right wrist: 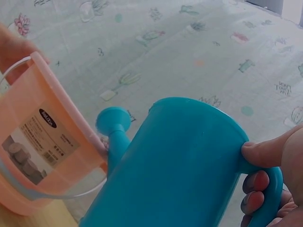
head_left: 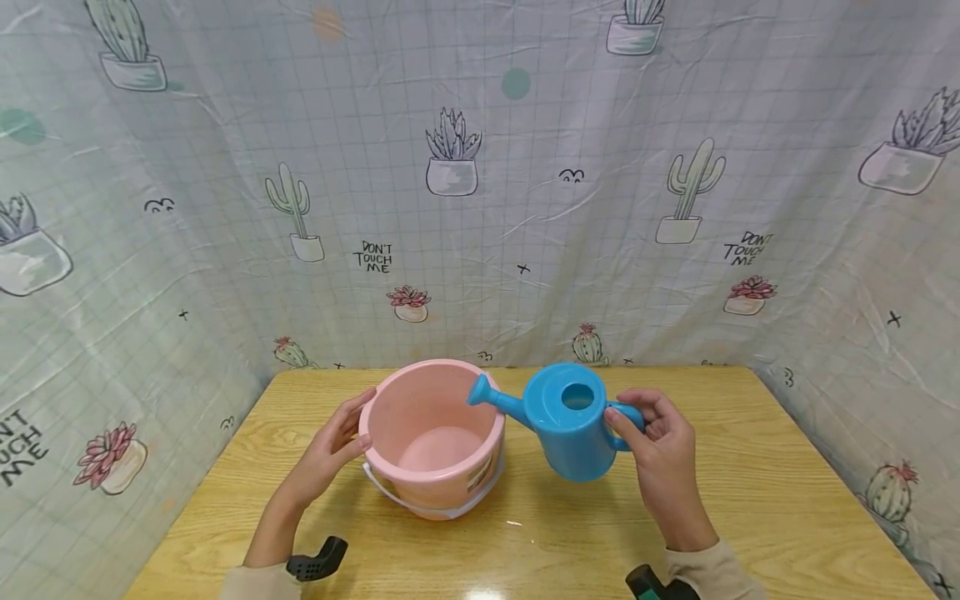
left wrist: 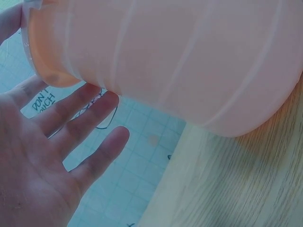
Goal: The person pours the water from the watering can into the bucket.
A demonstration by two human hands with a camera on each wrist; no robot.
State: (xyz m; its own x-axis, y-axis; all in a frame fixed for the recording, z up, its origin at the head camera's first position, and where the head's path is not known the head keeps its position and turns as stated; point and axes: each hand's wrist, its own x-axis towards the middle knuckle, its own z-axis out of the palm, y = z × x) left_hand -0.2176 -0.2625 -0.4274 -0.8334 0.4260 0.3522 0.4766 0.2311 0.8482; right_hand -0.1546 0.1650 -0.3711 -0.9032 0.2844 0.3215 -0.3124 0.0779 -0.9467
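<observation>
A pink bucket stands upright on the table, and its inside looks empty from above. My left hand touches the bucket's left side at the rim. In the left wrist view its fingers are spread and mostly straight against the outer wall. My right hand grips the handle of a blue watering can, thumb on top and fingers curled through the loop. The can's spout points left, and its round head overlaps the bucket's right rim in the head view.
The bucket's white handle hangs down at the front. A label is on the bucket's right side. Below lies a wooden table, with a cactus-print curtain along its back and sides.
</observation>
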